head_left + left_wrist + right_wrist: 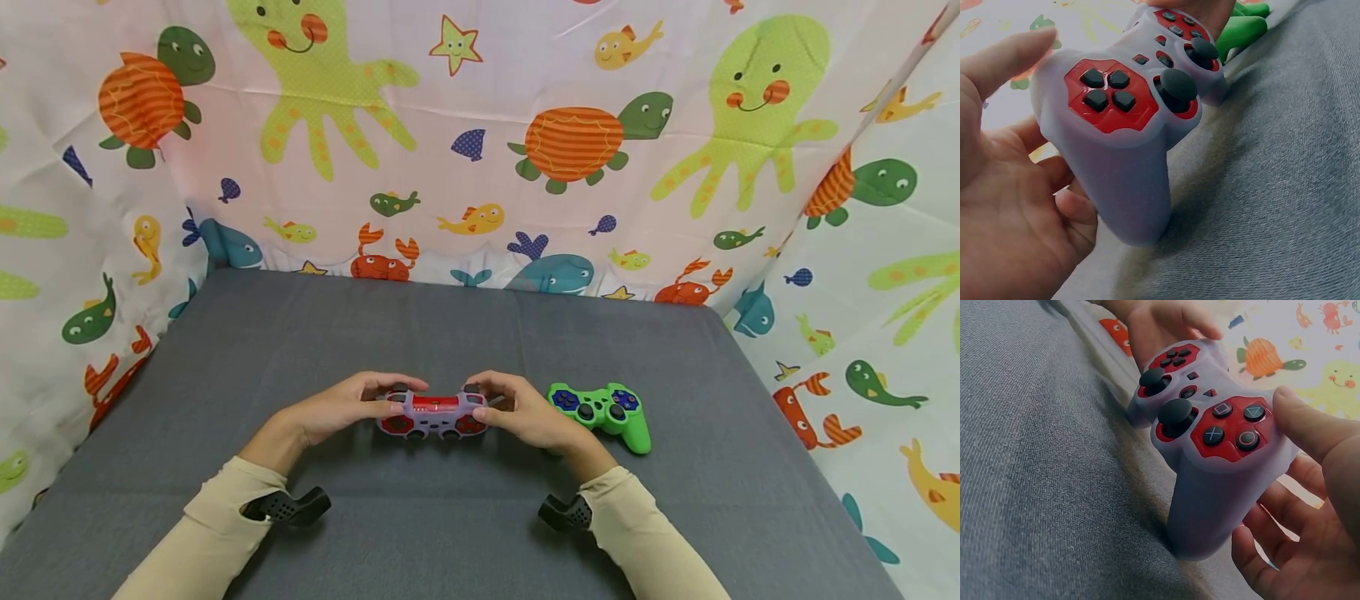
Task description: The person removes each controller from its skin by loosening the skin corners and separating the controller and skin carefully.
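Both hands hold one game controller, a red pad in a pale lilac sleeve, a little in from the middle of the near edge of the grey table. The left hand grips the controller's left handle: in the left wrist view its fingers curl under the handle while the thumb lies along the top edge, just beside the four black direction buttons. The right hand grips the right handle the same way; in the right wrist view the thumb rests at the edge of the red face, touching it next to the triangle and circle buttons, and the fingers curl beneath. The tips of the two handles touch or nearly touch the table, and the face with its two black sticks tilts up toward the person. A green controller with blue buttons lies flat on the table just to the right of the right hand, toward the right edge. Cream sleeves cover both forearms. A cloth printed with turtles, octopuses and fish stands along the far, left and right edges.
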Available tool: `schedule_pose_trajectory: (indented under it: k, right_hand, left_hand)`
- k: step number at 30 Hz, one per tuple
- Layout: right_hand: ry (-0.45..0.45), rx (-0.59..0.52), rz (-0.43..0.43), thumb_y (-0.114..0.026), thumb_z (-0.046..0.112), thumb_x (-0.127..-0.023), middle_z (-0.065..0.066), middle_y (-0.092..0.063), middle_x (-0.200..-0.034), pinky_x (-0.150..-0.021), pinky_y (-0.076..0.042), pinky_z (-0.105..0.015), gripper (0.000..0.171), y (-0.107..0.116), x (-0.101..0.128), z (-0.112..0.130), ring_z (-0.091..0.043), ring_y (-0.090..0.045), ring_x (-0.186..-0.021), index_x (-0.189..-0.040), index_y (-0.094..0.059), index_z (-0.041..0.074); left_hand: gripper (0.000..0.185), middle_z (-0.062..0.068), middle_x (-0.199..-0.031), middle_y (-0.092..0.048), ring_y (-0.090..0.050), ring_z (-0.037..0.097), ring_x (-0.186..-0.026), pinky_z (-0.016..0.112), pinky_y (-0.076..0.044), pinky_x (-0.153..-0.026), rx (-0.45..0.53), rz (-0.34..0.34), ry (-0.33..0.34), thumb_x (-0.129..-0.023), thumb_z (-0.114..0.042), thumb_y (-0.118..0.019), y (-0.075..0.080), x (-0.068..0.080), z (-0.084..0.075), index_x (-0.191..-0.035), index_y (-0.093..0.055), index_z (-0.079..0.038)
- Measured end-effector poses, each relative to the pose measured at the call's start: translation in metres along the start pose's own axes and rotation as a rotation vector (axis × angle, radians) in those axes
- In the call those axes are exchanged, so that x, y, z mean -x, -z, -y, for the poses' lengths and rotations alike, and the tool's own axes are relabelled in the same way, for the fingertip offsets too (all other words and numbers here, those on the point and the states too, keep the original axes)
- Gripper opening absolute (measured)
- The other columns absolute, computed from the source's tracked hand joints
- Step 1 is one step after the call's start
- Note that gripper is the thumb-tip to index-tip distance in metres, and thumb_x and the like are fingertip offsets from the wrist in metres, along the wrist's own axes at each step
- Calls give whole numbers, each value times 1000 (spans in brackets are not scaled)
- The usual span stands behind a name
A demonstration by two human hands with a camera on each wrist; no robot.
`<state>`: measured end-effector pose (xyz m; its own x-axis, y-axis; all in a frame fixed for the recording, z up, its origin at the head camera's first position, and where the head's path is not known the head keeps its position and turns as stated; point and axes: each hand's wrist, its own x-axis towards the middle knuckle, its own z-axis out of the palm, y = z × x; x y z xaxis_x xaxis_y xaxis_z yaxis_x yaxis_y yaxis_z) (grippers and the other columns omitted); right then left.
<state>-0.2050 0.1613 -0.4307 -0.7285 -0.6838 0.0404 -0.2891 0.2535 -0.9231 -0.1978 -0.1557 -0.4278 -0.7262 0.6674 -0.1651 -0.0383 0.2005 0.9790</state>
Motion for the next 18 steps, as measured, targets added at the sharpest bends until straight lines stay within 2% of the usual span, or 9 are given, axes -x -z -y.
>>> schedule_pose_trajectory:
  k: [3, 5, 7, 10, 15, 18]
  right_hand:
    - [8, 6, 5, -65, 32, -100, -14, -66, -113, -86, -55, -31, 43, 0, 0, 0, -24, -65, -97, -134, -58, 7]
    - [6, 9, 8, -65, 32, -100, -14, -66, -113, -86, -54, -32, 42, 0, 0, 0, -24, -64, -97, -133, -58, 8]
    - [4, 12, 12, -65, 33, -100, -13, -66, -113, -86, -54, -32, 43, 0, -1, 1, -23, -64, -96, -134, -58, 8]
    - [13, 23, 17, -63, 33, -101, -14, -66, -117, -88, -54, -31, 46, 0, -1, 0, -21, -64, -99, -137, -57, 6]
    - [53, 54, 40, -58, 33, -104, -12, -64, -134, -92, -54, -31, 50, -2, -2, 0, -14, -62, -109, -143, -54, 3]
    - [66, 57, 46, -56, 35, -104, -11, -63, -138, -93, -53, -32, 52, -3, -2, 0, -14, -62, -110, -145, -53, 3]
  left_hand:
    - [47, 9, -139, -61, -51, 26, -128, 60, -26, -118, -23, 7, 20, -107, -34, -48, 2, 0, 0, -147, -52, -10]
    - [47, 8, -140, -61, -48, 27, -132, 62, -24, -117, -48, 6, 23, -109, -39, -41, 3, -1, 0, -145, -55, -12]
    - [49, 8, -138, -62, -49, 26, -130, 55, -31, -114, -78, 3, 22, -110, -41, -34, 4, 0, -1, -143, -57, -12]
    - [52, 10, -129, -65, -56, 25, -117, 42, -40, -101, -116, -21, 19, -112, -40, -28, 4, -1, -4, -138, -61, -10]
    - [49, 9, -117, -65, -56, 21, -105, 36, -44, -91, -186, -82, 15, -112, -38, -31, -1, -3, -9, -128, -65, -6]
    - [46, 7, -104, -62, -54, 20, -97, 35, -44, -85, -226, -113, 4, -111, -36, -34, -3, -3, -11, -120, -65, -3]
